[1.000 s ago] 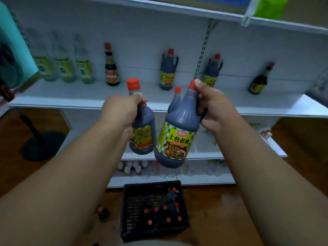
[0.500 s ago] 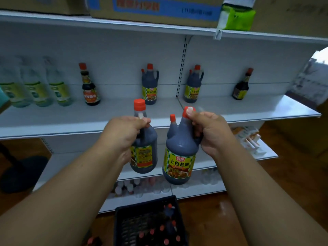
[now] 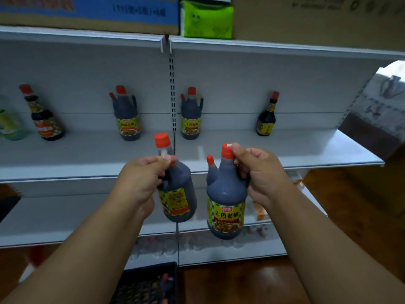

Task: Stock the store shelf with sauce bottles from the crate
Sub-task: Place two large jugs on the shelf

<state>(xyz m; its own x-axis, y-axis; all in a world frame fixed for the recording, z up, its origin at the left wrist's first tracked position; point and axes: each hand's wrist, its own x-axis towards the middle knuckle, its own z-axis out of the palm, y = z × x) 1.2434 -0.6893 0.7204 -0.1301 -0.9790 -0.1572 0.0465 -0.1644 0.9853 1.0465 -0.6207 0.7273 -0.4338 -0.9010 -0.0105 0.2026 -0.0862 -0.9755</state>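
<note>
Since the earlier frame both bottles have risen toward the middle shelf and the crate has slid almost out of view at the bottom edge. The head view looks at a white metal store shelf [image 3: 285, 154] with a slotted upright at its centre; against its back panel stand four dark sauce bottles with red caps, spaced well apart: a slim-waisted one at far left [image 3: 43, 115], two handled jugs [image 3: 127, 115] [image 3: 191, 115] either side of the upright, and a small bottle [image 3: 266, 117] to the right. Cardboard boxes [image 3: 92, 12] and a green pack [image 3: 207, 18] sit on the shelf above; lower shelves and a wooden floor [image 3: 241, 281] show below. The black crate [image 3: 149, 286] lies on the floor at the bottom edge. The left hand [image 3: 142, 178] has its fingers curled round the neck of a dark sauce bottle [image 3: 177, 194], tilted slightly. The right hand [image 3: 260, 172] grips the handle of a second, larger jug [image 3: 225, 205], thumb against its red cap. Both bottles hang in the air in front of the shelf edge, close together but apart.
</note>
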